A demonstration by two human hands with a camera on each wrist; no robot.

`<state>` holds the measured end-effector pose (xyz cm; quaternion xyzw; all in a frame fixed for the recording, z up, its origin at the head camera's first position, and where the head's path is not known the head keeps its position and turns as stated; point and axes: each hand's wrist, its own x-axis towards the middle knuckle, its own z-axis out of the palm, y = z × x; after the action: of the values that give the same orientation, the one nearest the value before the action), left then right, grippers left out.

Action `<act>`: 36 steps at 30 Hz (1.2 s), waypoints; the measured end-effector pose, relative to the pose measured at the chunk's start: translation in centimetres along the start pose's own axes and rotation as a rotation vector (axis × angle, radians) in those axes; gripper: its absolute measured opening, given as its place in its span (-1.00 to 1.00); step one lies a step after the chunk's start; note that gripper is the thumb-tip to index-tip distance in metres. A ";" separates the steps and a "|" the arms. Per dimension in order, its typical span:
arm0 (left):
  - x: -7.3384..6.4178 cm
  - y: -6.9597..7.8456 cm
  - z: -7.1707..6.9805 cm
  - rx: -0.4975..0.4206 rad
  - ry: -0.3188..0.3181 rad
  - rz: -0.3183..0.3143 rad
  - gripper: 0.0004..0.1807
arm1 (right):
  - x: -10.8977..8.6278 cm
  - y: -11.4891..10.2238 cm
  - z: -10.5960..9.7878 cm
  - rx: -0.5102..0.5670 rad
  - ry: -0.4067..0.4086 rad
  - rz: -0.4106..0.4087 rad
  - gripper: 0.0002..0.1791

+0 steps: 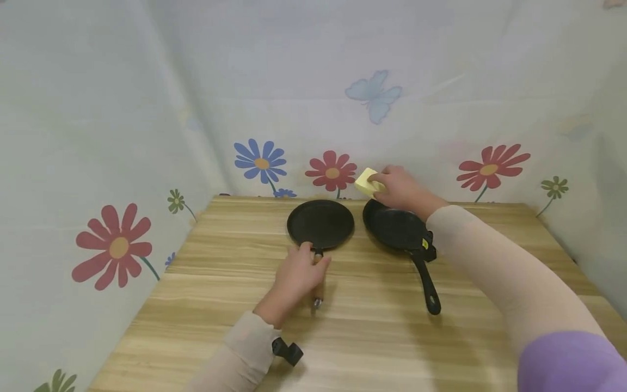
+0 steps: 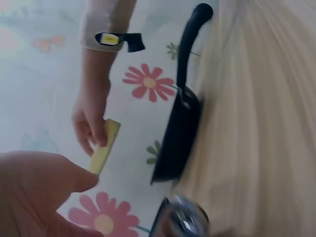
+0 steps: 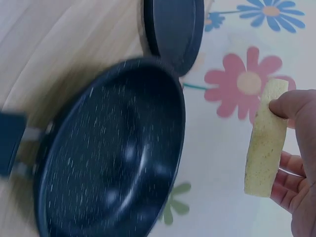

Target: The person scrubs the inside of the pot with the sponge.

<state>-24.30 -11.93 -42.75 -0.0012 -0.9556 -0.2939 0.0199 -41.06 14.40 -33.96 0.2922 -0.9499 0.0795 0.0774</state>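
Observation:
A pale yellow sponge (image 1: 364, 183) is pinched between the thumb and fingers of my right hand (image 1: 403, 188), held up above the far rim of a black frying pan (image 1: 392, 228). The right wrist view shows the sponge (image 3: 266, 140) on edge, with the pan's speckled inside (image 3: 113, 148) beside it. My left hand (image 1: 297, 272) is over the wooden handle (image 1: 319, 289) of a flat round black griddle pan (image 1: 320, 224). In the left wrist view, the thumb (image 2: 54, 175) stands apart from the metal-tipped handle end (image 2: 187, 217), with a gap between.
Both pans lie on a wood-grain table (image 1: 362, 326), handles toward me. A flower-print cloth (image 1: 294, 81) hangs behind the table and at its sides. The frying pan's black handle (image 1: 427, 286) points toward the front.

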 end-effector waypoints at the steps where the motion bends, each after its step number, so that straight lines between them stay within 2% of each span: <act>1: 0.0 0.5 -0.2 0.000 0.022 0.005 -0.24 | -0.4 0.4 -0.2 -0.003 0.011 -0.008 -0.51; 3: 0.0 1.6 -0.3 -0.043 0.058 0.023 -0.25 | -1.1 1.0 -0.6 0.003 0.027 -0.016 -0.52; 6: 0.3 3.0 0.1 -0.172 0.049 0.055 -0.28 | -2.2 1.9 -0.9 0.005 0.039 -0.027 -0.53; 10: 0.8 4.5 1.4 -0.458 -0.067 0.051 -0.35 | -3.0 2.7 -1.1 0.001 0.044 -0.022 -0.52; 13: 1.1 5.9 2.9 -0.660 -0.161 0.001 -0.37 | -3.5 3.1 -1.0 0.000 0.052 -0.007 -0.52; 15: 1.2 6.8 4.0 -0.758 -0.213 -0.033 -0.35 | -3.8 3.4 -0.9 0.000 0.056 0.006 -0.51; 23: 1.2 10.1 8.4 -0.944 -0.337 -0.127 -0.33 | -5.0 4.5 -0.6 0.009 0.066 0.026 -0.51; 29: 0.3 11.7 10.9 -1.106 -0.437 -0.205 -0.28 | -5.8 5.3 -0.3 0.021 0.070 0.039 -0.50; 33: 0.0 12.5 12.2 -1.205 -0.467 -0.236 -0.29 | -6.3 5.7 -0.1 0.040 0.053 0.076 -0.48; 36: -0.1 13.0 13.2 -1.243 -0.482 -0.251 -0.35 | -6.9 6.0 0.4 0.051 0.036 0.100 -0.48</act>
<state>-24.55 6.28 -46.37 0.0332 -0.5797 -0.7802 -0.2326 -38.91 22.99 -36.28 0.2448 -0.9594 0.1128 0.0828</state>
